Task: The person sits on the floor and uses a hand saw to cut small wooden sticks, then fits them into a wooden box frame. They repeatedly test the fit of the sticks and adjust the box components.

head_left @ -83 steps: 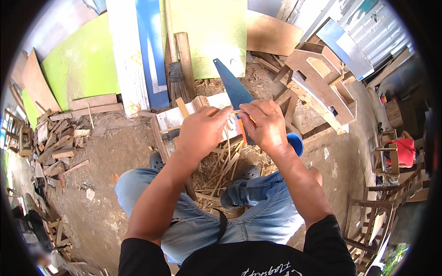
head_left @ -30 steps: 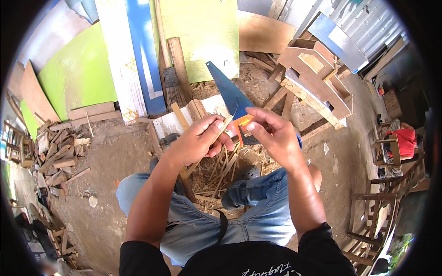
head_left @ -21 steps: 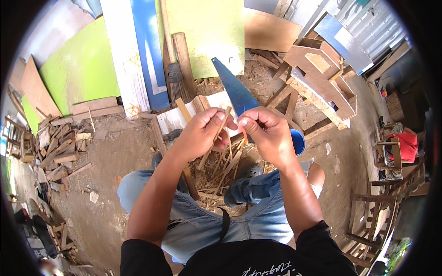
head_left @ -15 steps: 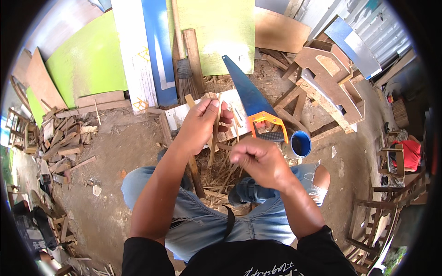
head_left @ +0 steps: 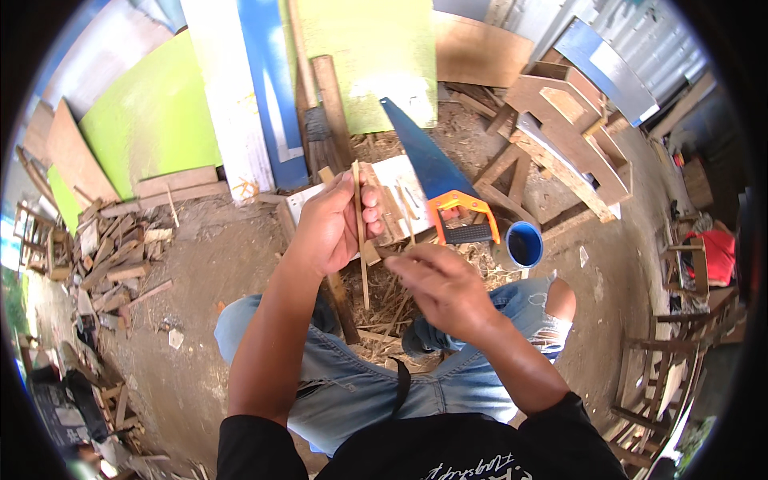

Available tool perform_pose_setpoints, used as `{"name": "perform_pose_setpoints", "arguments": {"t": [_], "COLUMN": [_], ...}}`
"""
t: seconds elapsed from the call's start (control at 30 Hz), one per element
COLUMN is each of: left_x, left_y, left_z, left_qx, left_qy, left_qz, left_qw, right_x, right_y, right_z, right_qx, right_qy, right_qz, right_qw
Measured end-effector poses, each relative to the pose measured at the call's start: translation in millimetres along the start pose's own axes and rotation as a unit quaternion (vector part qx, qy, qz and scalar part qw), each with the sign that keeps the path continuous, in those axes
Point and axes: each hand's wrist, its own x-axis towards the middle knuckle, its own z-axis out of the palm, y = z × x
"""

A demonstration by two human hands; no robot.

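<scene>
My left hand [head_left: 326, 232] is closed around a thin wooden stick [head_left: 364, 276], pinched by thumb and fingers; the stick stands nearly upright in view, its lower end hanging free. My right hand [head_left: 452, 296] hovers to the right of the stick, apart from it. Its fingers point left and are smeared by motion, so what they hold, if anything, cannot be made out. Beyond the hands is a low white-topped bench [head_left: 302, 197] with wood pieces [head_left: 390, 214] on it. A handsaw [head_left: 432, 156] with an orange and black handle lies at its right side.
A blue cup [head_left: 524, 246] stands right of the saw. Wood shavings [head_left: 392, 308] litter the ground between my legs. A pile of offcuts [head_left: 116, 256] lies at left; a broom [head_left: 318, 132] and panels [head_left: 152, 120] lean at the back. A wooden frame [head_left: 552, 136] stands far right.
My left hand has shifted slightly left with the stick, which is now more upright. My right hand has moved a little left and down, its fingers less curled.
</scene>
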Motion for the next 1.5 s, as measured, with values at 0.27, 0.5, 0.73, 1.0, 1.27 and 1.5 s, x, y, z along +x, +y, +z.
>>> {"name": "perform_pose_setpoints", "arguments": {"t": [0.27, 0.5, 0.73, 1.0, 1.27, 1.5], "left_x": [10, 23, 5, -42, -62, -49], "left_y": [-46, -36, 18, 71, 54, 54], "left_z": [31, 8, -11, -36, -94, -98], "left_qx": [0.027, 0.253, 0.389, 0.576, 0.62, 0.643], "left_qy": [0.087, -0.039, 0.033, 0.188, 0.269, 0.232], "left_qz": [-0.076, -0.204, -0.073, -0.078, -0.22, -0.216], "left_qw": [0.993, 0.945, 0.918, 0.791, 0.703, 0.697], "right_x": [-3, -7, -36, -2, 18, 18], "right_y": [21, 46, 150, 267, 294, 310], "right_z": [-8, -108, -271, -332, -314, -317], "right_qx": [-0.026, -0.12, -0.27, -0.387, -0.43, -0.428], "right_qy": [0.09, 0.137, 0.127, -0.004, -0.06, -0.069], "right_qz": [-0.142, 0.041, 0.289, 0.396, 0.408, 0.397], "right_qw": [0.986, 0.982, 0.91, 0.832, 0.803, 0.809]}}
